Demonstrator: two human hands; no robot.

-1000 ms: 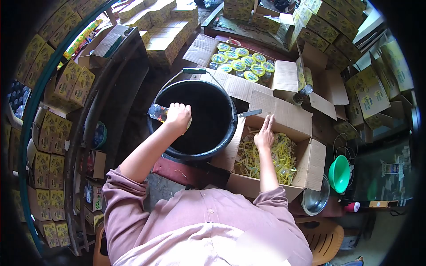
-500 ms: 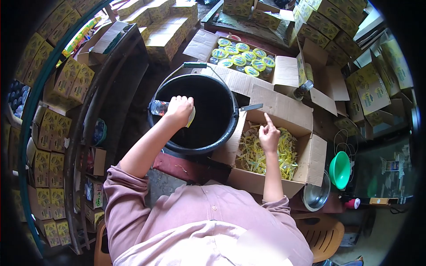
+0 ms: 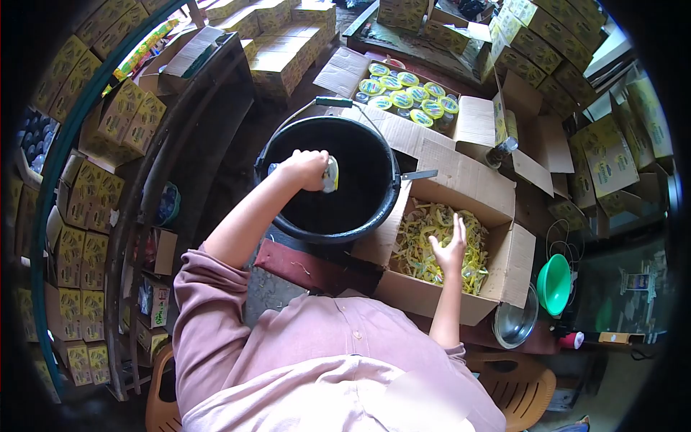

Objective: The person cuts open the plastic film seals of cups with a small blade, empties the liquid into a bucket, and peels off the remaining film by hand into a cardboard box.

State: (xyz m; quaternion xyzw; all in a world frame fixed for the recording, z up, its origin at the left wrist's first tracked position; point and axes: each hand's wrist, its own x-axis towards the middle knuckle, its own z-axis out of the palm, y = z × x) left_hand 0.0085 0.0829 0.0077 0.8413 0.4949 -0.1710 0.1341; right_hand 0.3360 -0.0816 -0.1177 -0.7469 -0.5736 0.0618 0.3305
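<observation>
My left hand (image 3: 308, 170) is wrapped round a clear plastic cup with a yellow printed lid (image 3: 330, 175), held on its side over the black bucket (image 3: 263, 194). The bucket's wire handle (image 3: 335, 102) with its green grip leans to the far side. My right hand (image 3: 451, 248) is open, fingers apart, above a cardboard box (image 3: 520, 263) that holds yellow plastic strips (image 3: 425, 237). Between bucket and box a flat metal blade (image 3: 419, 174) sticks out. The inside of the bucket is too dark to make out.
Behind stands an open carton (image 3: 338, 68) with several yellow-lidded cups (image 3: 417, 93). A clear jar (image 3: 502, 153) is by its flap. To the right are a green bowl (image 3: 554, 284) and a glass bowl (image 3: 517, 317). Stacked yellow cartons (image 3: 75, 259) line the left shelves.
My left hand has turned and shifted slightly right with the cup, its lid now facing more towards me. My right hand has gone from a pointing finger to spread fingers. The view has shifted a little.
</observation>
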